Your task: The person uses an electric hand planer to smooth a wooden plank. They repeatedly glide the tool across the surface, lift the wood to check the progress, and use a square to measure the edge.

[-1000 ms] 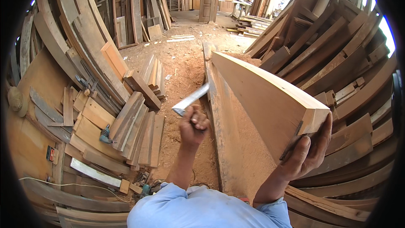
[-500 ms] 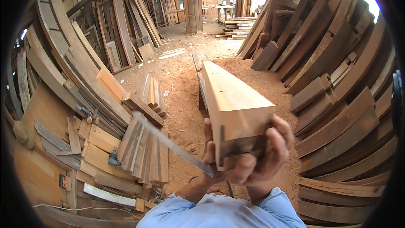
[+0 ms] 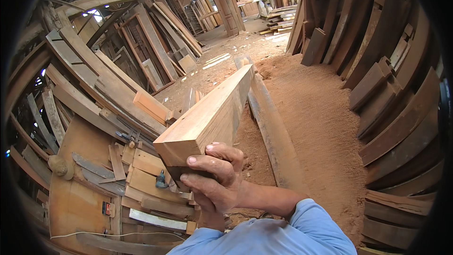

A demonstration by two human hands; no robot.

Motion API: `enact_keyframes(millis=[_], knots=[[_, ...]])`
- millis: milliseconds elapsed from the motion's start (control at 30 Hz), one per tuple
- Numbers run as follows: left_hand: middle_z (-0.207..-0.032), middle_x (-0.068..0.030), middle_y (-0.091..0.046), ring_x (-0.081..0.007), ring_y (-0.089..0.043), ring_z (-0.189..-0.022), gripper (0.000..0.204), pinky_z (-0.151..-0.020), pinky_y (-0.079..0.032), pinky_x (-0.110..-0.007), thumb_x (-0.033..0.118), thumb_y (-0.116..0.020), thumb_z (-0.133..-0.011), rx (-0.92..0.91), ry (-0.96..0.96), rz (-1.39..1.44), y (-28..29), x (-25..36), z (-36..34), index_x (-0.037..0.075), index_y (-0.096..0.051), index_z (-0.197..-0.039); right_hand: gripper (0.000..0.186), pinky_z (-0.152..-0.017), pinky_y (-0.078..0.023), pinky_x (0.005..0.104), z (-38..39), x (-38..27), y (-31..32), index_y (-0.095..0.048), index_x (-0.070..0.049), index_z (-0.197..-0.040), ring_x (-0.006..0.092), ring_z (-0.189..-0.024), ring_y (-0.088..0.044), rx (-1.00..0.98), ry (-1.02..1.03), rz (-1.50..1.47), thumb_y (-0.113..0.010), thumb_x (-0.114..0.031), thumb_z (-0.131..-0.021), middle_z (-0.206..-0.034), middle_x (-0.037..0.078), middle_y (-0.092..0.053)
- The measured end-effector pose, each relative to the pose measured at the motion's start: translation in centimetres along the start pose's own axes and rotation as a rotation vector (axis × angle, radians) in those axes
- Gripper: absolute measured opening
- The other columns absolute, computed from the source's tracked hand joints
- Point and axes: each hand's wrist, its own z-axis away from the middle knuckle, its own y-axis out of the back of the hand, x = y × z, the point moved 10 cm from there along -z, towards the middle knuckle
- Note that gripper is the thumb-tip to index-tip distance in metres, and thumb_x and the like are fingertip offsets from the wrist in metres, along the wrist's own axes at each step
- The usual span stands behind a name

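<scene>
A long, pale squared wooden beam (image 3: 222, 106) slants up and away from me, its near end raised in front of my chest. That end has a dark band along its lower part. My right hand (image 3: 214, 174) is closed on the near end, its fingers wrapped over the right-hand side and end face. Behind and below it, only a little of my left hand (image 3: 204, 204) and wrist shows; its fingers are hidden. The beam's far end lies over the far part of a long, worn plank (image 3: 278, 137); whether they touch, I cannot tell.
Sawdust (image 3: 321, 113) covers the floor on the right. Dark boards (image 3: 401, 127) lean along the right side. At left are wood offcuts (image 3: 146, 174), a green power drill (image 3: 161, 179) and a hanging hat (image 3: 59, 165). Panelled doors (image 3: 226, 4) stand at the back.
The beam's near end has swung left, showing its right side. My right hand has moved left with it. The thin metal strip by my left hand has gone from sight. The view has tilted.
</scene>
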Motion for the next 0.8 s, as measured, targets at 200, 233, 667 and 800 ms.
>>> enact_keyframes(millis=[200,233,667,800], knots=[[-0.169,-0.0217,-0.014,-0.0371,-0.026,-0.154,0.078,-0.124,-0.03,-0.052,0.024,-0.066,-0.101,0.113,0.029,-0.012,3.7,0.3,0.8,0.025,-0.02,-0.165,0.028,-0.097,-0.049,0.0449,-0.1,-0.6,-0.4,-0.075,-0.009,-0.097,0.0324,-0.116,-0.052,0.024,-0.042,-0.057,-0.076,-0.009,-0.069,-0.126,0.01,-0.067],[-0.169,-0.0219,-0.015,-0.0373,-0.026,-0.154,0.078,-0.124,-0.03,-0.052,0.023,-0.066,-0.101,0.127,0.027,-0.017,4.2,0.4,0.8,0.024,-0.021,-0.164,0.027,-0.097,-0.049,0.0451,0.1,-0.7,-0.7,-0.075,-0.009,-0.096,0.0321,-0.116,-0.052,0.026,-0.045,-0.06,-0.076,-0.009,-0.069,-0.126,0.009,-0.067],[-0.168,-0.0237,-0.017,-0.0392,-0.027,-0.154,0.075,-0.123,-0.03,-0.052,0.021,-0.066,-0.1,0.139,0.039,0.02,5.7,-0.8,0.1,0.021,-0.025,-0.163,0.013,-0.101,-0.038,0.0446,2.0,-1.4,-1.5,-0.076,-0.017,-0.092,0.0314,-0.119,-0.047,-0.049,-0.003,0.047,-0.077,-0.023,-0.08,-0.124,0.008,-0.064],[-0.168,-0.0243,-0.018,-0.0398,-0.028,-0.153,0.075,-0.123,-0.03,-0.052,0.02,-0.067,-0.1,0.107,0.047,0.037,4.9,-1.5,-0.5,0.021,-0.026,-0.163,0.025,-0.104,-0.038,0.0463,1.7,-0.7,-1.2,-0.071,-0.015,-0.107,0.0312,-0.122,-0.047,-0.128,-0.054,-0.035,-0.078,-0.023,-0.084,-0.127,0.01,-0.062]])
